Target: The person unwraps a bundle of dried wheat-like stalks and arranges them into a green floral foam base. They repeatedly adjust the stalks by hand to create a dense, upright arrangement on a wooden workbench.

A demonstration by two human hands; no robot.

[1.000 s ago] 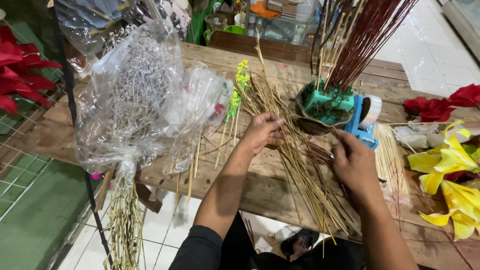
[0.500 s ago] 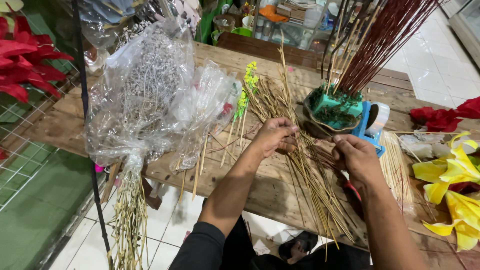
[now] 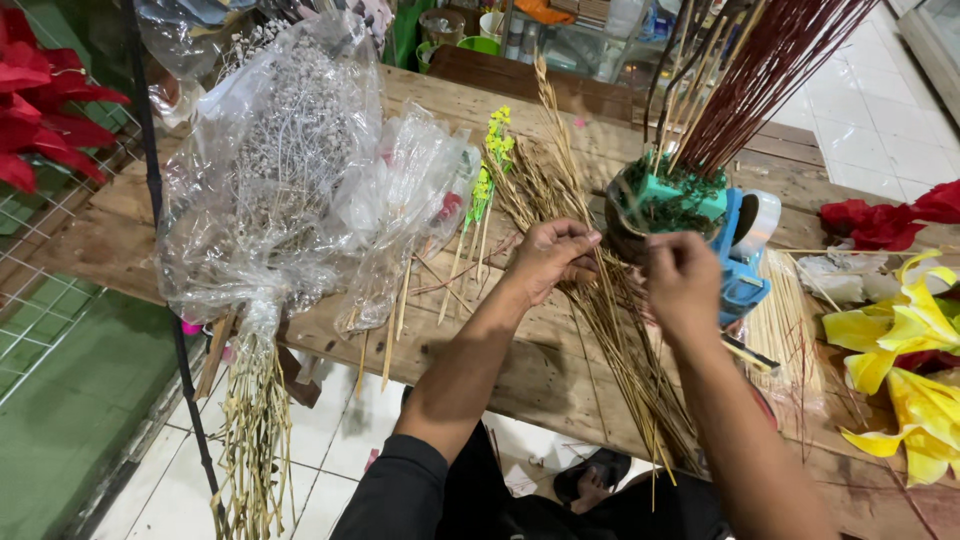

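My left hand (image 3: 548, 257) is closed around dried straw-coloured stalks (image 3: 610, 330) that lie in a bundle across the wooden table (image 3: 470, 350). Just to the right, my right hand (image 3: 683, 280) pinches a thin stalk from the same bundle, fingers curled. Directly behind both hands stands a dark pot with green foam (image 3: 665, 205) holding several dark red sticks (image 3: 770, 70) and bamboo skewers. A blue tape dispenser (image 3: 745, 250) sits against the pot's right side.
A clear plastic wrap of dried white flowers (image 3: 285, 170) lies on the left, stems hanging over the table edge. Small yellow flower sprigs (image 3: 490, 160) lie mid-table. Yellow fabric petals (image 3: 900, 370) and red ones (image 3: 880, 220) sit at right. Red flowers (image 3: 40, 110) and a wire rack are at far left.
Both hands have come closer together over the stalk bundle, and the right hand has risen toward the pot. The camera has shifted slightly right and nearer.
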